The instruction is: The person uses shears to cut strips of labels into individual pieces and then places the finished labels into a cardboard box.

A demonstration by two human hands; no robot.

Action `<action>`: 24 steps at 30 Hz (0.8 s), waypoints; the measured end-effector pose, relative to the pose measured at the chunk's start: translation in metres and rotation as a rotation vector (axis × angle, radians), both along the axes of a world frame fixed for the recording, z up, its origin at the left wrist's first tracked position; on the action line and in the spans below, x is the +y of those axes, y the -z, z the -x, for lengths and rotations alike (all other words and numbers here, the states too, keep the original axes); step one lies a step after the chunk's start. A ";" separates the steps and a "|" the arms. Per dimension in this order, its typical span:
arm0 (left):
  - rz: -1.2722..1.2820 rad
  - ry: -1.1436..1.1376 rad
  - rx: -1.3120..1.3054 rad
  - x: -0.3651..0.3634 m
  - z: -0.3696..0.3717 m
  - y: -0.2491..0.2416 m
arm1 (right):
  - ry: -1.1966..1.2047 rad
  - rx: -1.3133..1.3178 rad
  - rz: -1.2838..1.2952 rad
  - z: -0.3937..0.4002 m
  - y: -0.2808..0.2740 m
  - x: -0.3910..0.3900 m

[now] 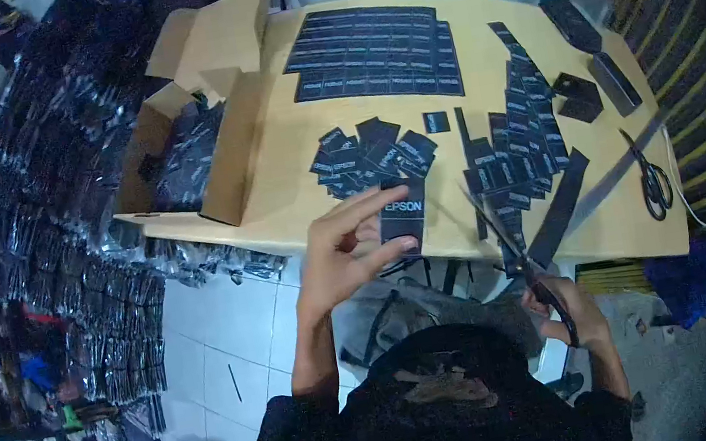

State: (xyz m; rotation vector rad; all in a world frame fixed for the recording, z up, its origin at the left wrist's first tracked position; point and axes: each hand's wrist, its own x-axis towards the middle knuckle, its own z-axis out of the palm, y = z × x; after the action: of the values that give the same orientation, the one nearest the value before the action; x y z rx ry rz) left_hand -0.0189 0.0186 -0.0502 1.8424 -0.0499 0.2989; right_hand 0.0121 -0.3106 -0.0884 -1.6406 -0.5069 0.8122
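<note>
While the left hand [326, 257] pinches a small dark EPSON card [401, 210] between thumb and fingers, the right hand [569, 313] is wrapped around the handles of a pair of scissors [510, 244], its blades pointing up and away from the person. The card is held lettering up at the near edge of the worktop [288, 129], with the fingertips on its far end and the thumb on its near end. It lies to the left of the scissors, apart from them and from the right hand.

Just beyond the left hand, a loose pile of cut cards [362, 159] sits on the worktop, with a single card [436, 122] near its right side. Overlapping lettered strips [523, 129] spread out beyond the right hand, and the scissors reach over their near end. Farther back lie printed sheets [373, 56]. An open cardboard box [234, 170] stands at the left, well apart from the right hand, while a second pair of scissors [644, 168] rests toward the right edge
</note>
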 end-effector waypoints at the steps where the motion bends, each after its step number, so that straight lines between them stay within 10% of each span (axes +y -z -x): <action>1: 0.011 0.022 0.008 0.000 -0.002 -0.002 | -0.082 -0.007 0.071 -0.002 -0.003 -0.007; 10: -0.002 0.365 0.191 -0.004 -0.016 -0.007 | -0.453 -0.242 0.153 -0.029 -0.040 -0.004; 24: 0.076 0.489 0.213 -0.014 -0.026 0.004 | -0.395 -0.127 0.109 -0.030 -0.028 0.000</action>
State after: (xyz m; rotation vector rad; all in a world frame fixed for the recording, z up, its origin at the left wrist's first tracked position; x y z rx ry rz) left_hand 0.0073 0.0050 -0.0543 1.7138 -0.3311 -0.2334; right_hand 0.0419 -0.3109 -0.0605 -1.7248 -0.9095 1.0419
